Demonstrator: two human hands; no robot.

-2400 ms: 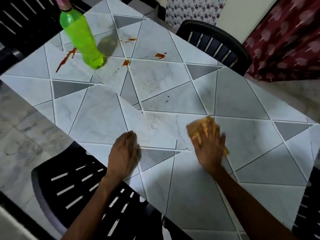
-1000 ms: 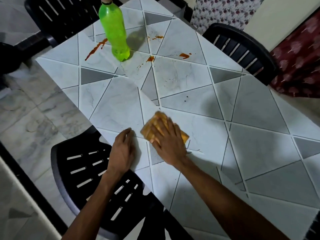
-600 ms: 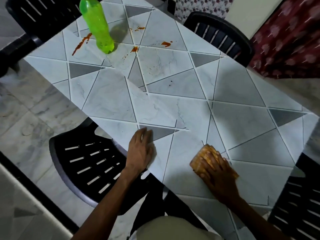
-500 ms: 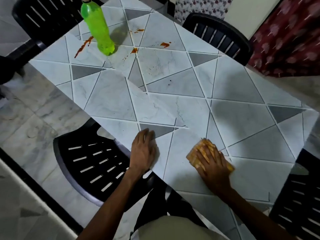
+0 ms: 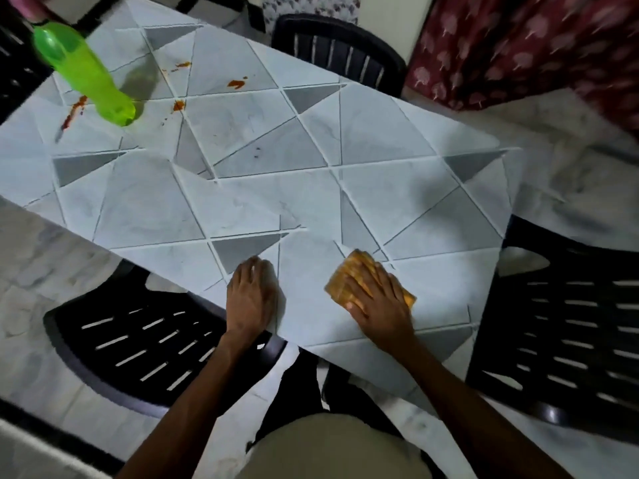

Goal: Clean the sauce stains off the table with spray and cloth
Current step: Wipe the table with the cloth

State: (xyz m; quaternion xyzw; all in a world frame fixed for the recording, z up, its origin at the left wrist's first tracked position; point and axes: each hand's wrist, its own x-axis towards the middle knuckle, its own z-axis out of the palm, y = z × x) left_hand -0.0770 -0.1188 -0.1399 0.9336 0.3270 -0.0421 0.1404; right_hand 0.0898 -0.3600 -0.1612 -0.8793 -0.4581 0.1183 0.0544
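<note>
My right hand presses a folded orange cloth flat onto the grey patterned table, near its front edge, fingers spread over the cloth. My left hand rests flat on the tabletop at the near edge, holding nothing. A green spray bottle with a pink top stands at the far left of the table. Red sauce stains lie around it: a streak to its left, a blot to its right, and another blot further right.
Black plastic chairs stand around the table: one under the near left edge, one at the right, one at the far side. A red patterned curtain hangs at the back right. The floor is pale marble.
My right hand has wiped the cloth from the table's middle across to the right and back to the near edge. The left hand has stayed flat on the edge. The view has shifted.
</note>
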